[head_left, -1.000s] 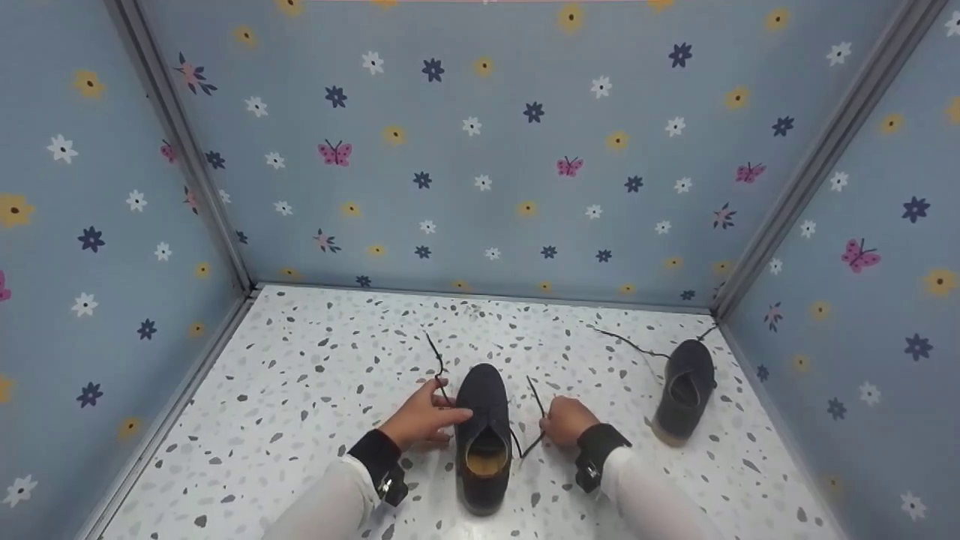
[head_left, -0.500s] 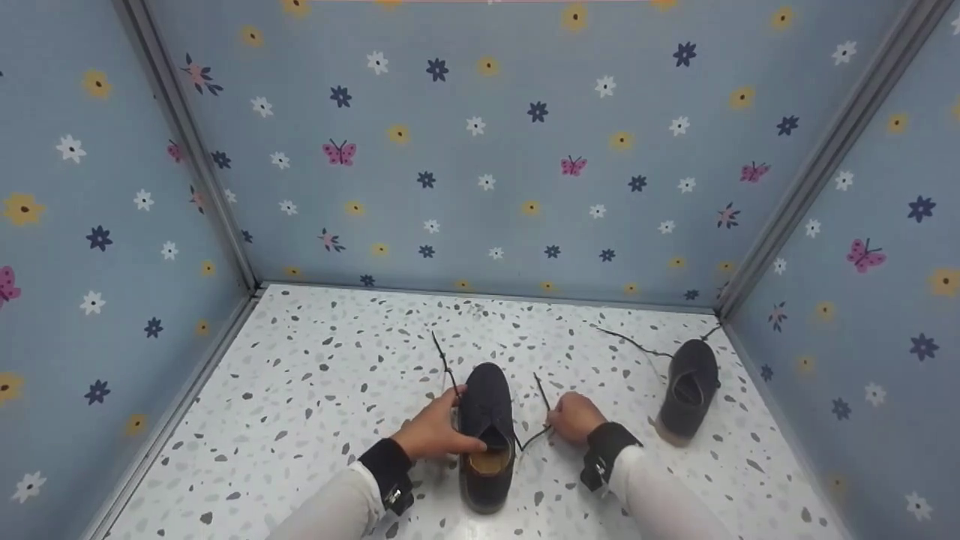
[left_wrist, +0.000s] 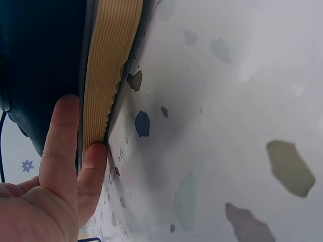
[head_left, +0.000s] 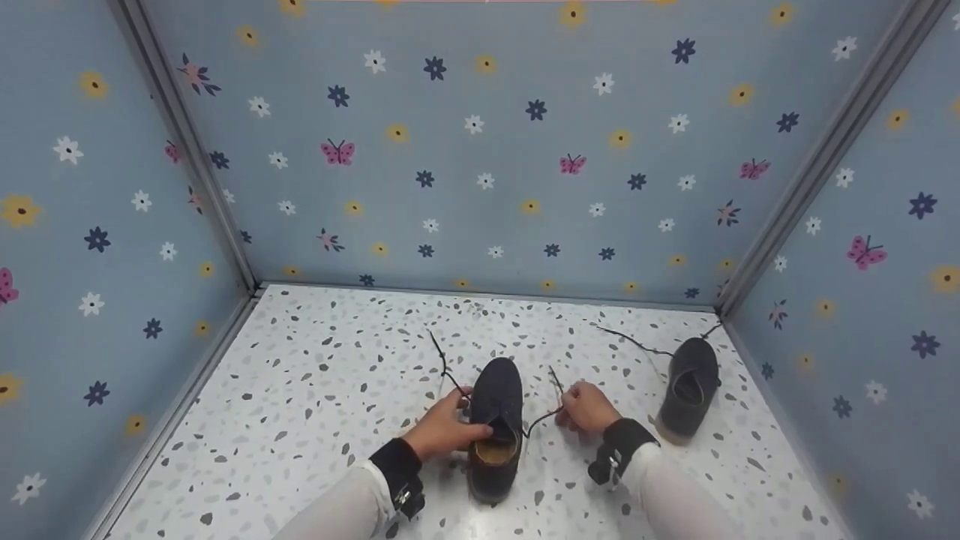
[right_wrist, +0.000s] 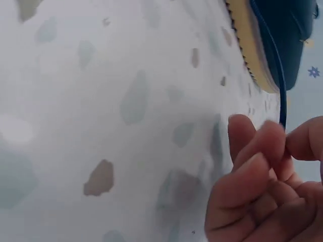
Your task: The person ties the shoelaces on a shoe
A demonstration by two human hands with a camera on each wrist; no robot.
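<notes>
A dark lace-up shoe (head_left: 497, 382) with a tan ribbed sole (left_wrist: 108, 55) sits on the speckled surface, toe pointing away from me. My left hand (head_left: 446, 431) holds its left side, thumb over the opening by the tongue and fingertips against the upper and sole edge. From the shoe's right side a dark shoelace (right_wrist: 281, 85) runs to my right hand (head_left: 591, 409), which pinches it between thumb and fingers. The lace's loose end sticks out beyond the fingers. Another lace end (head_left: 442, 360) stretches forward on the left.
The matching shoe (head_left: 691, 382) stands to the right, its laces spread forward. Flower-patterned panels (head_left: 480, 150) with grey metal corner strips (head_left: 817, 157) enclose the white speckled surface (head_left: 315, 420) at the back and both sides.
The shoe has shifted right and slightly forward with my left hand, whose thumb has moved back to the opening. My right hand has moved right and slightly forward, drawing the pinched lace outward.
</notes>
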